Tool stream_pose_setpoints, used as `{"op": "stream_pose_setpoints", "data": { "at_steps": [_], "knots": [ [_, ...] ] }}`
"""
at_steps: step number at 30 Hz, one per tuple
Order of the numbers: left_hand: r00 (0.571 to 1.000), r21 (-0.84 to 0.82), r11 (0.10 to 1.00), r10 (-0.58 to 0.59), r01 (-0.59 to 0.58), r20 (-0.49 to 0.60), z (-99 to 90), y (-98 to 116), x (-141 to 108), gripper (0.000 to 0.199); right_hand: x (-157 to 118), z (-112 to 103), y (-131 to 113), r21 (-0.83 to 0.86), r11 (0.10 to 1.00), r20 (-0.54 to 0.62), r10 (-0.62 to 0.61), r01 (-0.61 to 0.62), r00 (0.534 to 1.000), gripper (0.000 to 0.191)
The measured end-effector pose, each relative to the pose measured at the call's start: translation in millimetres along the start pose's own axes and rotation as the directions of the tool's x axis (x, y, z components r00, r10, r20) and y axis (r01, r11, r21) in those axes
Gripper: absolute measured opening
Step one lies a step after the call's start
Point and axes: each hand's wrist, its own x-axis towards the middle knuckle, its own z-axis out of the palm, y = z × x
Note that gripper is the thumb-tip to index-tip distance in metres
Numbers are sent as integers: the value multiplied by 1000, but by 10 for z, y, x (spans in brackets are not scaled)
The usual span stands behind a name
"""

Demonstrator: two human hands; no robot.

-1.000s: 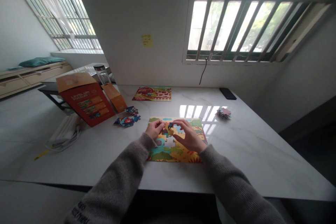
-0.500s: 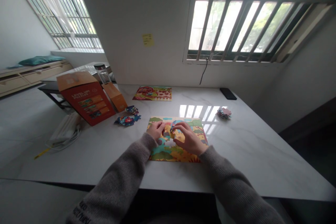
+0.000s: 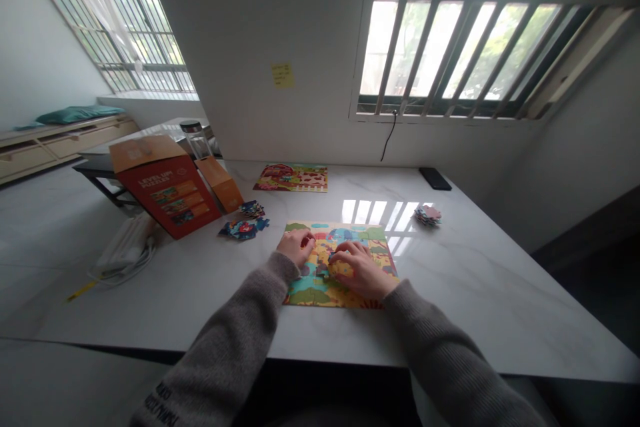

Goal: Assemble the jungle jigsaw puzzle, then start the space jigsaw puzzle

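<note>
Your left hand (image 3: 296, 246) lay open on the puzzle (image 3: 309, 295), gripping nothing. Your right hand (image 3: 357, 270) curled just beside it, over the middle; I couldn't tell whether it held a piece

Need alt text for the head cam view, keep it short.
A person's left hand and right hand, in grey knit sleeves, rest on a colourful jigsaw puzzle on a white marble table. Loose puzzle pieces lie beside a red puzzle box.

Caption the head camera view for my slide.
Left hand and right hand touch a jigsaw puzzle on a marble table.
</note>
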Motion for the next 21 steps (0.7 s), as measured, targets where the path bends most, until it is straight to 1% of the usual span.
{"op": "stream_pose_setpoints", "data": {
  "at_steps": [4, 8, 12, 15, 16, 18, 21],
  "knots": [
    [998, 59, 997, 42, -45, 49, 10, 6, -22, 10, 6, 36, 7, -16, 1000, 40, 8, -8, 999, 23],
    [996, 102, 993, 50, -58, 79, 7, 33, -32, 10, 20, 45, -2, -27, 1000, 58, 12, -10, 998, 24],
    [993, 134, 988, 70, -82, 90, 19, 28, -32, 11, 26, 35, -23, -46, 999, 77, 10, -7, 997, 22],
    [991, 156, 982, 90, -105, 99, 29, 3, -41, 13, 17, 51, -26, -60, 998, 67, 2, 2, 998, 22],
    [988, 161, 979, 110, -126, 106, 30, -1, -48, 14, 11, 61, -23, -66, 998, 61, -4, 8, 998, 21],
    [971, 151, 966, 190, -211, 142, 27, 3, -66, 15, -1, 81, -14, -76, 997, 54, -20, 24, 998, 21],
    [921, 98, 933, 319, -347, 223, 22, 44, -101, 17, -18, 93, -2, -82, 995, 50, -49, 53, 998, 24]
  ]
}}
